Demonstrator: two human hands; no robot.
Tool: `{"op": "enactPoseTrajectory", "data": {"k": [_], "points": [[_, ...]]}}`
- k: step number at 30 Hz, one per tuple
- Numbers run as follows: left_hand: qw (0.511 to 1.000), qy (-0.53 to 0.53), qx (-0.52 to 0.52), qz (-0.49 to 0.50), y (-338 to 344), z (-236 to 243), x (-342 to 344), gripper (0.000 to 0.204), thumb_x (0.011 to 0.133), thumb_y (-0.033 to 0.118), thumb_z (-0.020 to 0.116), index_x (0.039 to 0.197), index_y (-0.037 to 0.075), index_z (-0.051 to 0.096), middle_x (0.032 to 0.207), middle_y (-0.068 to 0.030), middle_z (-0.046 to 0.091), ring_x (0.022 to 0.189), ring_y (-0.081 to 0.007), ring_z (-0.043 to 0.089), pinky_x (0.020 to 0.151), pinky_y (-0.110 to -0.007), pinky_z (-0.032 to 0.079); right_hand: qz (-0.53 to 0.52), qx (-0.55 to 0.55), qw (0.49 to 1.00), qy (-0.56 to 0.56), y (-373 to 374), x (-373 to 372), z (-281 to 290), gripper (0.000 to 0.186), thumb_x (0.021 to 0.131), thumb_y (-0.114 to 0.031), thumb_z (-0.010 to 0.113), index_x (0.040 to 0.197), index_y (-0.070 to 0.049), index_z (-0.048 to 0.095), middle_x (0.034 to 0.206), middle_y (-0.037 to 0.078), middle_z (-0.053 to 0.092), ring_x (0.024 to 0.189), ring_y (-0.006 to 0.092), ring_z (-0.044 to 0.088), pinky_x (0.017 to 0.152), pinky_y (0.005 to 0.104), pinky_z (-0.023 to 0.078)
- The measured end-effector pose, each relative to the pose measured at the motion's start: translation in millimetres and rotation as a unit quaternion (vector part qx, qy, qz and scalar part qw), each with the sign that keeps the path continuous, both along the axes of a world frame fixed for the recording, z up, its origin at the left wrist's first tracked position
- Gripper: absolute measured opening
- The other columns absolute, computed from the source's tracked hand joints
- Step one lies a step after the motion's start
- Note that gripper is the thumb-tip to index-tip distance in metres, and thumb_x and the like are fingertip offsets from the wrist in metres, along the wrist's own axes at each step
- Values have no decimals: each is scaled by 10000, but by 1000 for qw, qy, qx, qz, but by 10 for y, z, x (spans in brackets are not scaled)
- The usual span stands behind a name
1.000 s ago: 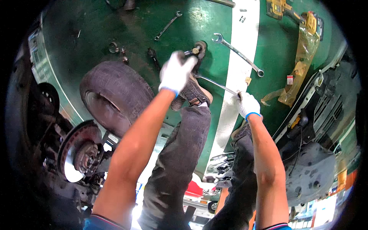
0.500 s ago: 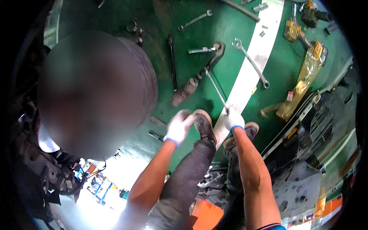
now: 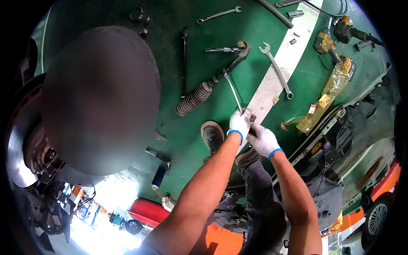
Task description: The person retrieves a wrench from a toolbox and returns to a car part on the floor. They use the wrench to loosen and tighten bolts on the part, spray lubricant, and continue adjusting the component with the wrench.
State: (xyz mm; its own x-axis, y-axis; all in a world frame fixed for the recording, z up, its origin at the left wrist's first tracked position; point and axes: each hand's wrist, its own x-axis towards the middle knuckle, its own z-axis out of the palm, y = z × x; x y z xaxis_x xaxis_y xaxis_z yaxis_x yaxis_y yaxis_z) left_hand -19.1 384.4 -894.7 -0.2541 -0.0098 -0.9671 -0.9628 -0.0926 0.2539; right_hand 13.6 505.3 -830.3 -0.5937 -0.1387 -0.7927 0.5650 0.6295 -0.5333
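Left hand (image 3: 240,122) has swung across, clasping the wrench (image 3: 233,90), right hand (image 3: 264,140) alongside.

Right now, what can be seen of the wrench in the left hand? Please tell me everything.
The wrench is slim, silver and shiny, apparently metal. It slants toward the picture's upper left, its far end at the dark rod; that head's shape is unclear. The white-gloved left hand covers its near end. The right hand is close; whether it touches is unclear.

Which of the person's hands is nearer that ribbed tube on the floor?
Left: the left hand is apart from the ribbed tube, to its right; the right hand sits farther right and closer to the person.
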Motion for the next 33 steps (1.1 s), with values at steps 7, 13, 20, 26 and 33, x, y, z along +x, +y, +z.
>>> {"op": "enactPoseTrajectory", "data": {"k": [7, 13, 20, 26, 33], "points": [[998, 6, 13, -58, -258, 40, -24, 246, 1017, 239, 592, 1060, -2, 620, 900, -86, 668, 764, -205, 668, 706, -365, 581, -16, 370, 909, 193, 652, -636, -440, 382, 874, -209, 708, 1225, -114, 593, 1171, 148, 625, 1051, 336, 635, 867, 452, 546], [998, -39, 53, 6, -211, 320, -240, 256, 1020, 231, 592, 1066, -14, 648, 886, -68, 667, 744, -162, 629, 687, -332, 546, 41, 438, 891, 113, 955, -960, -955, 294, 885, -187, 612, 1160, -85, 610, 1134, 162, 655, 1008, 355, 664, 851, 458, 550], [993, -9, -26, -113, -176, 413, -309, 237, 1010, 229, 587, 1031, 9, 672, 863, -71, 650, 774, -152, 602, 685, -298, 507, -77, 208, 971, 91, 1051, -767, -730, 209, 917, -236, 590, 1011, -61, 655, 918, 180, 678, 859, 354, 669, 747, 446, 511], [999, -33, 28, 30, -189, 354, -201, 274, 1008, 234, 574, 1109, -19, 602, 879, -154, 697, 710, -245, 685, 657, -360, 585, -45, 92, 986, 134, 739, -619, 427, 341, 1010, -169, 561, 1341, -87, 575, 813, 199, 661, 711, 313, 683, 665, 419, 528], [999, -29, 31, 33, -132, 388, -214, 300, 1009, 280, 573, 1093, -8, 569, 865, -163, 693, 676, -248, 685, 624, -378, 589, 136, 169, 945, 246, 497, -770, 393, 431, 985, -218, 591, 1413, -223, 538, 808, 177, 688, 719, 398, 683, 620, 503, 537]]}}
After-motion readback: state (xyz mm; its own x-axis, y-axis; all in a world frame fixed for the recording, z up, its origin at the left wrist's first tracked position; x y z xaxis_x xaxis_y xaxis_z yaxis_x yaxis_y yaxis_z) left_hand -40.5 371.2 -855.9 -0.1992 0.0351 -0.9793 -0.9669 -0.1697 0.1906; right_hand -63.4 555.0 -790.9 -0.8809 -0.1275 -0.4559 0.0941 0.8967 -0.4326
